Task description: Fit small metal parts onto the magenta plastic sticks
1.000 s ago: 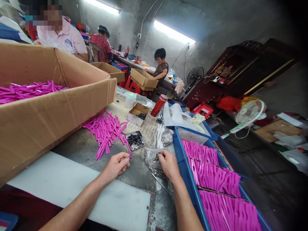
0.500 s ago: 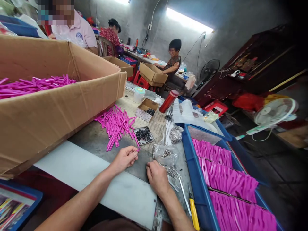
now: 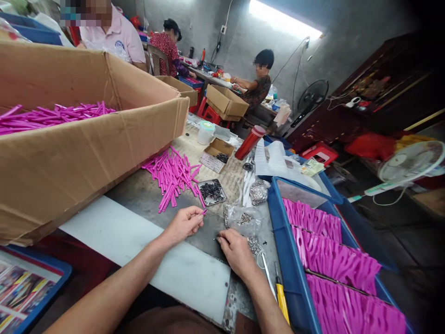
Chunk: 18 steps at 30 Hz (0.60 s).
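My left hand (image 3: 184,223) is closed in a pinch on a small pink plastic piece (image 3: 203,212) just above the table. My right hand (image 3: 236,250) rests on the table with its fingers pinched on a tiny silver metal part (image 3: 216,239). Beside that hand lie a pile of small silver parts (image 3: 253,243) and a clear plastic bag (image 3: 243,217) with more of them. A heap of pink sticks (image 3: 174,176) lies ahead of my left hand. Next to it stands a small metal tray of dark parts (image 3: 212,191).
A large cardboard box (image 3: 86,144) of pink sticks fills the left. A blue crate (image 3: 288,269) of stacked pink pieces is at the right. A yellow-handled tool (image 3: 282,301), a red flask (image 3: 249,143) and a small carton (image 3: 217,154) are nearby. Three people sit at the back.
My right hand has left the plastic bag and come down toward me onto the table, now pinching a small part. My left hand keeps its pink piece. The view has shifted left.
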Each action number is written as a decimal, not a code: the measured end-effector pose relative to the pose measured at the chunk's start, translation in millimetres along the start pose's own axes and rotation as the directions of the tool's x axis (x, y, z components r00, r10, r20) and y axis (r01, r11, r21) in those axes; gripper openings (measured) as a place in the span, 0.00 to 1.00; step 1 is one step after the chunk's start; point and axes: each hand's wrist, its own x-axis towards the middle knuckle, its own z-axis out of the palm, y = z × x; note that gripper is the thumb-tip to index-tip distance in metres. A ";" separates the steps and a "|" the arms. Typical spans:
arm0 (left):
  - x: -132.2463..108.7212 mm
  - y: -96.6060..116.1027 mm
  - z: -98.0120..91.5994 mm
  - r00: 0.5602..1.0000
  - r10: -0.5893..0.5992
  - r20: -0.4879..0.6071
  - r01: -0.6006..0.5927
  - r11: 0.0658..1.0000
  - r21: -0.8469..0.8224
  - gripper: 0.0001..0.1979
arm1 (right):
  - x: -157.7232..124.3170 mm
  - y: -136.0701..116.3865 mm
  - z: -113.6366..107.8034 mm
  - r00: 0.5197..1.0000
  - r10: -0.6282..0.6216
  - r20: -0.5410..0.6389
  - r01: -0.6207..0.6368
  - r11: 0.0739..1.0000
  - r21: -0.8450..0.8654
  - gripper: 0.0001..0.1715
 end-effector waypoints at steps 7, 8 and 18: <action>-0.7 0.3 0.3 1.000 0.002 0.003 -0.002 1.000 -0.001 0.10 | 3.3 -1.9 5.0 0.995 -0.018 0.096 0.028 0.994 -0.108 0.09; -0.7 0.2 0.2 1.000 0.001 0.002 -0.001 1.000 0.000 0.10 | 3.7 -2.0 5.4 0.994 -0.020 0.106 0.033 0.992 -0.120 0.09; -1.0 1.4 1.1 1.000 0.001 -0.007 -0.001 1.000 0.012 0.11 | 11.7 -9.5 7.0 0.984 0.066 0.168 -0.020 0.966 -0.258 0.10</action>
